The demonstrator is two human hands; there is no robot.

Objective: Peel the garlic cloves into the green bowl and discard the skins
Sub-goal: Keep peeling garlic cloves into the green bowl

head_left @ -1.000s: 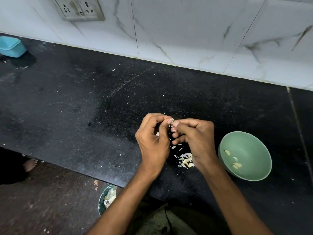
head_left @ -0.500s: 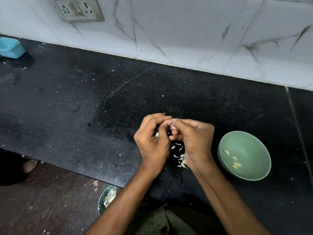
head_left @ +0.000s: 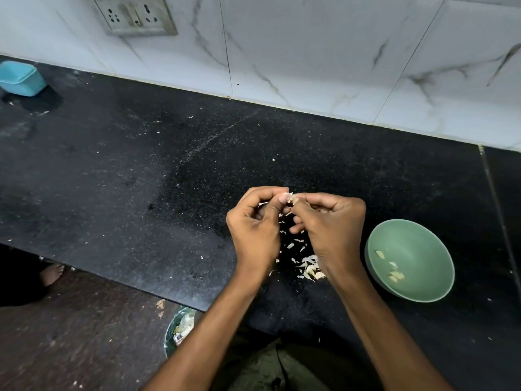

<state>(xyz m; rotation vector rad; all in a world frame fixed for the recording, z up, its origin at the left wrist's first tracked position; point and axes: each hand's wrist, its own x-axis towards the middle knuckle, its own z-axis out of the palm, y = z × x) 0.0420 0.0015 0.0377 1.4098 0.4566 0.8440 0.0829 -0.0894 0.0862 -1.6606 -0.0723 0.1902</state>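
The left hand and right hand meet fingertip to fingertip above the black countertop, both with fingers curled tight, pinching a small garlic clove between them; only a pale sliver of the clove and its papery skin shows between the thumbs and forefingers, so how much of it is peeled cannot be told. The hands are held close to the counter's front edge, right of its middle. Directly under and between them lies a scatter of garlic skins, thickest just beside the right wrist, with smaller flakes trailing up toward the fingers. The green bowl sits on the counter just to the right of the right hand, near the front edge, upright, with a few peeled cloves lying on its inner slope. Off the counter, below its front edge and beside the left forearm, a bin stands on the floor holding pale scraps. Far at the counter's back left corner sits a blue container, and a socket plate is fixed on the marble wall tiles behind
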